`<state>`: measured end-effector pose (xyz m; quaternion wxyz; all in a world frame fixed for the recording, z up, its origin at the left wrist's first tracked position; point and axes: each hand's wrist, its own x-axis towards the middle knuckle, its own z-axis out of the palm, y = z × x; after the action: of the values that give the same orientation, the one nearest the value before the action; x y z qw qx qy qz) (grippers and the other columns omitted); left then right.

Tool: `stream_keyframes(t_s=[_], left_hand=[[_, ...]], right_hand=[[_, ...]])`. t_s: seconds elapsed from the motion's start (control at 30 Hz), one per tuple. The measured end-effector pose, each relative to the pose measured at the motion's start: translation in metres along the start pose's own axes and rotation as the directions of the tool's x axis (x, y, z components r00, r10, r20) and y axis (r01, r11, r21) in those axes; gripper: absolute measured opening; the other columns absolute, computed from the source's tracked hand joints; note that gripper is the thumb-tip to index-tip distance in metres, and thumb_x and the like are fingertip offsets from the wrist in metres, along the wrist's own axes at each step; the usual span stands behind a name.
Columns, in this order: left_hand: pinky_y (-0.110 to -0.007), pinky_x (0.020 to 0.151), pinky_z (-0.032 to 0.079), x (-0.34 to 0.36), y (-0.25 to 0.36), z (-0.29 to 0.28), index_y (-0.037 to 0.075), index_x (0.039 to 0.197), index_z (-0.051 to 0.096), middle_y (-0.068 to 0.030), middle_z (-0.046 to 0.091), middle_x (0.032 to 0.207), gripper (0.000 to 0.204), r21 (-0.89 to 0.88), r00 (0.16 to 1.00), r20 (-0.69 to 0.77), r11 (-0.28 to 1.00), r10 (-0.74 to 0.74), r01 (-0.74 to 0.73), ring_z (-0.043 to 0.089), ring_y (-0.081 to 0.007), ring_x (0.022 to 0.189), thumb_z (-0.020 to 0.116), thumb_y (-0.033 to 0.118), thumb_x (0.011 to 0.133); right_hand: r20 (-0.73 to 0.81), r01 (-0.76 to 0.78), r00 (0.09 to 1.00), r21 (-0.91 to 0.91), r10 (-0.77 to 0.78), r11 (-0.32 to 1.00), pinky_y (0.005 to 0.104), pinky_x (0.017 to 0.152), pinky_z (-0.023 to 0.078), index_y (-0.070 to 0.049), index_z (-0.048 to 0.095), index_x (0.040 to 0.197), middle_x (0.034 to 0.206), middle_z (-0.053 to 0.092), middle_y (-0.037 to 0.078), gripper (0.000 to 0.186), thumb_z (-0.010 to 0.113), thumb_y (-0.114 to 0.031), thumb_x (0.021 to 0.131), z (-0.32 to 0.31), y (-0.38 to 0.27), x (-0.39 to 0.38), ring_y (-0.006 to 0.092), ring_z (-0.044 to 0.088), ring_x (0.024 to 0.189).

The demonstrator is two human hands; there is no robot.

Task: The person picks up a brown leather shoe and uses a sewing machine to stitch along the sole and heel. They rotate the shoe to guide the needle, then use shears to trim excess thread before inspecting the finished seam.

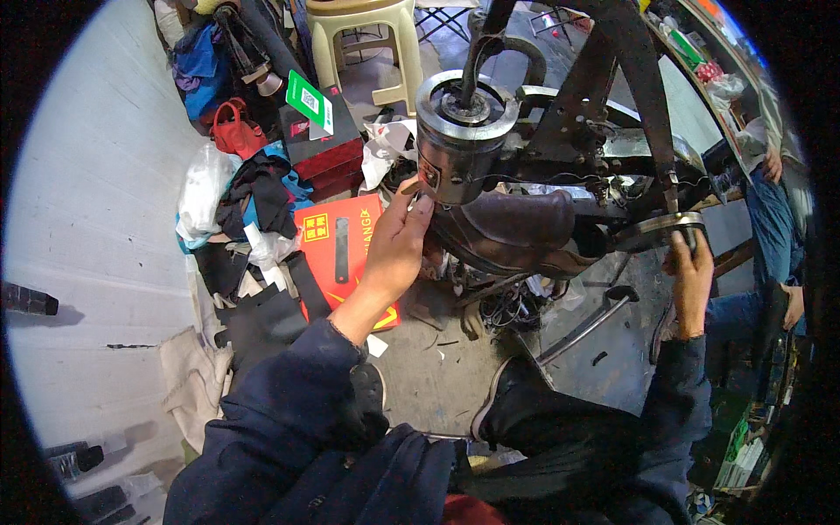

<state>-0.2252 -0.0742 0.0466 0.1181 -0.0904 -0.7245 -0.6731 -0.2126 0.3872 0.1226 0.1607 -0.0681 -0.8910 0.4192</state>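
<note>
A dark metal machine stands before me, like a hand-cranked shoe-repair sewing machine. Its round head point(466, 140) has a bright steel ring on top. My left hand point(401, 241) is closed, thumb against fingers, at the lower left side of that head; whatever sits in the pinch is too small to make out. At the machine's right end, my right hand point(689, 278) grips the rim of a flat wheel point(658, 233). Beneath the machine's arm is a rounded, dark brown, leather-looking piece point(516, 223); its far parts are hidden.
Left of the machine lie a red box point(331, 234) with a dark strip on it, black sheets point(262, 319), bags and cloths. A cream stool point(363, 48) stands behind. A metal rod point(586, 328) and tangled cords are on the floor. Another person's legs point(770, 236) show at right.
</note>
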Motion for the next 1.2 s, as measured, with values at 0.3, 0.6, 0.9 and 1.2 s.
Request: stream_keyframes(t_s=[0.3, 0.6, 0.9, 1.2], left_hand=[[-0.026, 0.079, 0.050, -0.005, 0.014, -0.003, 0.009, 0.148, 0.050, -0.0027, 0.066, 0.115, 0.042, -0.137, 0.966, 0.056, 0.957, -0.251, 0.257, 0.058, -0.0080, 0.096, 0.047, 0.030, 0.112], [-0.024, 0.072, 0.050, -0.007, 0.001, -0.004, 0.008, 0.144, 0.053, -0.0005, 0.065, 0.115, 0.038, -0.223, 0.921, 0.089, 0.894, -0.379, 0.390, 0.057, -0.0065, 0.092, 0.047, 0.029, 0.112], [-0.022, 0.057, 0.049, -0.005, 0.011, -0.006, 0.011, 0.143, 0.055, 0.0005, 0.067, 0.113, 0.036, -0.288, 0.902, 0.122, 0.855, -0.413, 0.431, 0.058, -0.0037, 0.079, 0.047, 0.028, 0.113], [-0.023, 0.048, 0.047, -0.003, 0.012, -0.001, 0.010, 0.145, 0.054, -0.0005, 0.068, 0.102, 0.038, -0.313, 0.915, 0.090, 0.861, -0.393, 0.400, 0.058, -0.0047, 0.065, 0.048, 0.030, 0.112]], right_hand=[[-0.056, -0.002, 0.998, -0.372, -0.021, 0.928, 0.0384, 0.088, 0.050, 0.002, 0.059, 0.121, 0.104, 0.067, 0.014, 0.030, 0.064, -0.021, 0.103, -0.019, 0.122, 0.029, 0.0272, 0.063, 0.095], [0.338, -0.216, 0.913, -0.075, 0.229, 0.973, 0.0303, 0.056, 0.051, 0.002, 0.061, 0.110, 0.076, 0.062, 0.004, 0.032, 0.067, -0.029, 0.103, 0.059, 0.022, -0.026, 0.0139, 0.061, 0.061], [-0.183, 0.093, 0.971, -0.287, -0.150, 0.953, 0.0255, 0.054, 0.042, -0.005, 0.062, 0.110, 0.074, 0.056, 0.002, 0.024, 0.061, -0.029, 0.105, -0.027, 0.061, 0.032, 0.0111, 0.052, 0.059], [0.348, -0.406, 0.848, -0.058, 0.400, 0.912, 0.0394, 0.067, 0.055, 0.003, 0.061, 0.110, 0.092, 0.072, 0.019, 0.035, 0.070, -0.028, 0.098, 0.044, 0.101, -0.012, 0.0269, 0.069, 0.076]])
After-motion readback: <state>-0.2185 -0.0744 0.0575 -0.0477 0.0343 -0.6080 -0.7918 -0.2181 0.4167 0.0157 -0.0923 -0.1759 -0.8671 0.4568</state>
